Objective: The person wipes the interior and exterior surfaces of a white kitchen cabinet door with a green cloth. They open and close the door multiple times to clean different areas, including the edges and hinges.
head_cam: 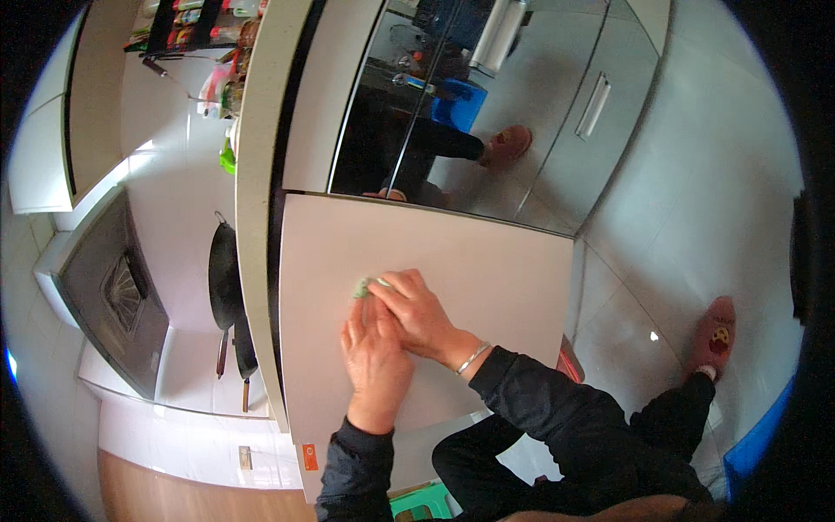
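My left hand and my right hand are pressed together against a pale cabinet door panel. A small piece of light green cloth or sponge shows past the fingertips. My right hand, with a silver bracelet at its wrist, has its fingers curled over this piece. Slightly blurred fingers of my left hand reach the piece's lower edge, partly overlapped by my right hand. How much of the piece lies under the palms is hidden.
Beside the panel stands a dark reflective glass cabinet front with a handle. A countertop edge runs along the left, with a black wok and bottles beyond it. A green plastic stool is below. My slippered foot rests on floor tiles.
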A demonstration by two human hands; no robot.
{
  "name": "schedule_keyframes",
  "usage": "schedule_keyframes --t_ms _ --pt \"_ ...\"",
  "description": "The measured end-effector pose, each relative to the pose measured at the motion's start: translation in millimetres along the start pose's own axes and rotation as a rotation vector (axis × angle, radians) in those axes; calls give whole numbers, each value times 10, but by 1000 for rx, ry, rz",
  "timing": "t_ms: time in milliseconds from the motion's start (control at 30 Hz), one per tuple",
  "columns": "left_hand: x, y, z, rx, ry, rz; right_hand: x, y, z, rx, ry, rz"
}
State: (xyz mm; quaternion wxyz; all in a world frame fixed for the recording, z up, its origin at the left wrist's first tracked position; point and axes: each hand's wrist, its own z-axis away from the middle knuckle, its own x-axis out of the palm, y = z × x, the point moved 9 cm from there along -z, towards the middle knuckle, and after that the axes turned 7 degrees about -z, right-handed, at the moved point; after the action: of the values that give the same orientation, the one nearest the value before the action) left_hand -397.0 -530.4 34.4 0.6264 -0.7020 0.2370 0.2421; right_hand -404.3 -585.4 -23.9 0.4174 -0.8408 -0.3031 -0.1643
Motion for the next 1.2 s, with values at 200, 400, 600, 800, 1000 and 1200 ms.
schedule_keyframes --t_ms 200,400,600,800,1000,1200 --pt "-493 -458 -336 23 130 -190 320 -238 -651 -237 -30 -72" --pt "-196 -174 -918 97 168 -193 -76 273 -766 -176 229 65" --pt "621 604 -1124 222 13 -301 -720 986 -173 42 416 279" --pt "1249 1286 -1067 338 5 -174 -1240 1488 506 348 395 556" --pt "1627 1774 -888 454 -72 -81 -1514 1865 1069 713 350 445" --pt "834 872 -523 271 -51 161 -784 974 464 240 157 218"
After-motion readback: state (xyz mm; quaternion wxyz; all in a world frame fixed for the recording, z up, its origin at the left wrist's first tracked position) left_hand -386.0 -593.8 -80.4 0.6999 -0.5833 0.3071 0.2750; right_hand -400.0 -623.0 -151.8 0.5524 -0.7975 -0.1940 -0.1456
